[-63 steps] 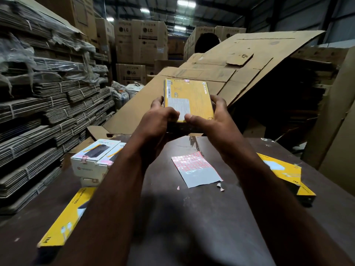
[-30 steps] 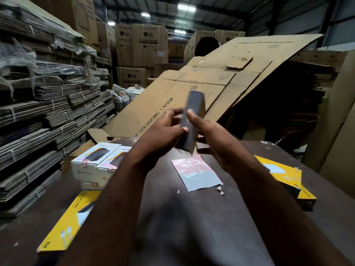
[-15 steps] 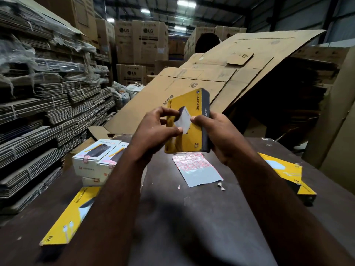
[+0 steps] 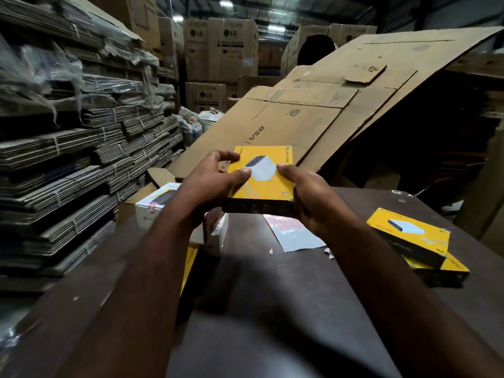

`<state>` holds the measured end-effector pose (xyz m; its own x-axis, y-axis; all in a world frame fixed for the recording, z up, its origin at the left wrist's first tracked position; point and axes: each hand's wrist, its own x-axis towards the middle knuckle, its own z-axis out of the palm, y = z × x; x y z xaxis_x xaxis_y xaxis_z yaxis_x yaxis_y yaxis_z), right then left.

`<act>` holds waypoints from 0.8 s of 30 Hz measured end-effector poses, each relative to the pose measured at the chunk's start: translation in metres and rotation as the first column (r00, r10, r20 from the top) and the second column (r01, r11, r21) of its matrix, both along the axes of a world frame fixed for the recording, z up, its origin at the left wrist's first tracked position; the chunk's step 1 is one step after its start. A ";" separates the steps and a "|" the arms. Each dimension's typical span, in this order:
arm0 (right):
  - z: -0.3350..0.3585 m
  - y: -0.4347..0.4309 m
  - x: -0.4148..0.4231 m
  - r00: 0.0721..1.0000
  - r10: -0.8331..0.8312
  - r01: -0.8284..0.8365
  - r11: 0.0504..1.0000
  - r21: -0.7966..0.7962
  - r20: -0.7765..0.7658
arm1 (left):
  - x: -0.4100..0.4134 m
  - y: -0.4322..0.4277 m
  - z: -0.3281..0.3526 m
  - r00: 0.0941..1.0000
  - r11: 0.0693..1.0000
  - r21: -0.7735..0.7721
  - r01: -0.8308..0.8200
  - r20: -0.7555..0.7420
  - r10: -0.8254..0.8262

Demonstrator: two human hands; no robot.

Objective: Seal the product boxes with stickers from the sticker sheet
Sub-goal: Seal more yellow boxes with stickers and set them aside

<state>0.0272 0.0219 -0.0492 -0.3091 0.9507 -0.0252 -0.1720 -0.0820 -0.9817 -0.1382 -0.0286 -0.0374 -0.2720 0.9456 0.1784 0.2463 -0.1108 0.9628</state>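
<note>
Half a second ago the yellow cardboard product box [image 4: 263, 184] stood nearly on end, its dark spine turned rightward. Now it lies almost flat in the air above the tabletop, yellow face up and a dark long edge toward the camera. The left hand [image 4: 210, 184] grips its left side, thumb pressed on the yellow face beside the printed white device and fingers [image 4: 221, 155] curled over the far-left corner. The right hand [image 4: 313, 200] grips the right side, thumb on top and fingers wrapped underneath. The left forearm covers more of the white boxes than before.

The dark brown tabletop [image 4: 272, 309] is scuffed and speckled. Bundled stacks of flattened corrugated cardboard [image 4: 81, 159] fill the left wall, some under torn plastic wrap. Brown LG cartons [image 4: 221, 47] stand at the back under ceiling lights. A large flattened cardboard sheet [image 4: 313, 113] leans across the right.

Two white cardboard boxes [image 4: 155, 205] show at the left. Four yellow boxes show in all:
- one is held
- one is a yellow strip [image 4: 188, 266] beside the left forearm
- two are stacked [image 4: 409, 236] at the right

One grey sticker sheet [image 4: 297, 236] with pink stickers lies below the held box. Two small paper scraps [image 4: 328, 253] lie near it.
</note>
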 end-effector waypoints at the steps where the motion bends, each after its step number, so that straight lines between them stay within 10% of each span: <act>1: -0.002 -0.003 -0.004 1.000 0.004 -0.004 1.000 0.024 0.028 | -0.006 -0.006 -0.001 1.000 1.000 0.001 -0.017 -0.002 0.017; 24: -0.078 -0.121 -0.082 0.967 0.201 -0.218 0.971 0.100 0.158 | -0.092 -0.144 -0.071 0.976 0.957 -0.191 -0.219 -0.035 0.217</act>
